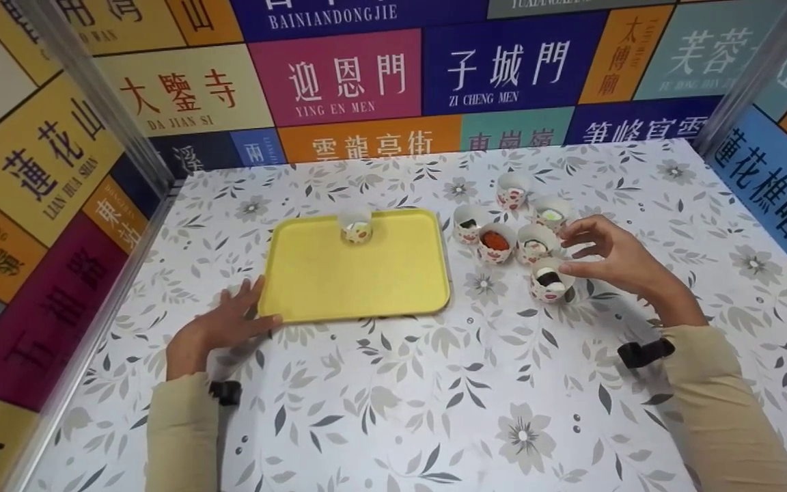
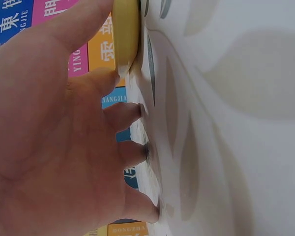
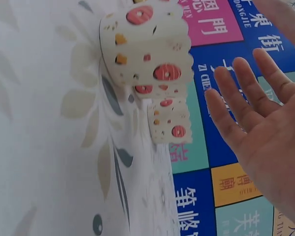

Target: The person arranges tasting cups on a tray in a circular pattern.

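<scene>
My left hand (image 1: 219,324) rests at the near left corner of a yellow tray (image 1: 359,280), fingers spread and thumb at its front rim. In the left wrist view, the other fingertips touch the tablecloth beside the tray (image 2: 124,44). Over the nearest paper cup (image 1: 549,290), which holds a white and black piece like a rice ball, hovers my right hand (image 1: 612,256). Its fingers are loosely bent, and the right wrist view shows them apart from the patterned cup (image 3: 147,46). One paper cup (image 1: 356,234) with something white inside stands at the tray's far edge.
Several more paper cups stand right of the tray, including one with orange-red contents (image 1: 495,242) and one at the back (image 1: 513,195). A floral tablecloth (image 1: 366,410) covers the table. Panels with printed characters (image 1: 339,75) wall its back and sides.
</scene>
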### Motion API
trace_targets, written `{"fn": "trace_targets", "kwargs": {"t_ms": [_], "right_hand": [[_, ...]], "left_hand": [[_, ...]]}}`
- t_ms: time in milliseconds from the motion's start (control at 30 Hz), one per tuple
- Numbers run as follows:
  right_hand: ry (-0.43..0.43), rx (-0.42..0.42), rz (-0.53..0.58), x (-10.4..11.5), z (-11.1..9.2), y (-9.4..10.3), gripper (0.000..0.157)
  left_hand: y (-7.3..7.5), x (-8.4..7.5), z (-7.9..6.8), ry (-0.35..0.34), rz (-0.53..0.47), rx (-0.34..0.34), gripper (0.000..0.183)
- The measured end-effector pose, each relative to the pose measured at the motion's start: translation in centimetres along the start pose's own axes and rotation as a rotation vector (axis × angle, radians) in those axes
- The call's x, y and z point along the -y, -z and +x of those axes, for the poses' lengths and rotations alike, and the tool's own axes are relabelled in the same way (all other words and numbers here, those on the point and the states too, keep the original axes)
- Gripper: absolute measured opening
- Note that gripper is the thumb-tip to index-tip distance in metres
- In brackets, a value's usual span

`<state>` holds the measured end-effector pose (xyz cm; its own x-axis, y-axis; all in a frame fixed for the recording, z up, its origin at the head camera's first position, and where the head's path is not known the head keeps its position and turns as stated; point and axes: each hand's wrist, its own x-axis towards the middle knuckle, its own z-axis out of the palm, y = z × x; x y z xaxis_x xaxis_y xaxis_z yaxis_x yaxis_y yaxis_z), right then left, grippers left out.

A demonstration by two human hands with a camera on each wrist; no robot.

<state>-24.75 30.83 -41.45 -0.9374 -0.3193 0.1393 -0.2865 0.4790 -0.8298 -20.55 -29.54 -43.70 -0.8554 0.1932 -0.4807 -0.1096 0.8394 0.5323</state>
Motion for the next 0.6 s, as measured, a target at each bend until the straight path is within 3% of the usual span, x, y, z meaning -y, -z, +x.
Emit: {"fn": "trace_targets", "kwargs": {"t_ms": [300, 600], "right_hand": [[-0.033, 0.093, 0.06, -1.9, 0.1, 0.2, 0.051], [-0.125, 0.173, 0.013, -2.8, 0.2, 0.3, 0.057]], "left_hand": [[0.1, -0.1, 0.0, -0.015, -0.012, 0.002, 0.104], [0.0, 0.1, 0.1, -0.019, 0.009, 0.003, 0.104]]}}
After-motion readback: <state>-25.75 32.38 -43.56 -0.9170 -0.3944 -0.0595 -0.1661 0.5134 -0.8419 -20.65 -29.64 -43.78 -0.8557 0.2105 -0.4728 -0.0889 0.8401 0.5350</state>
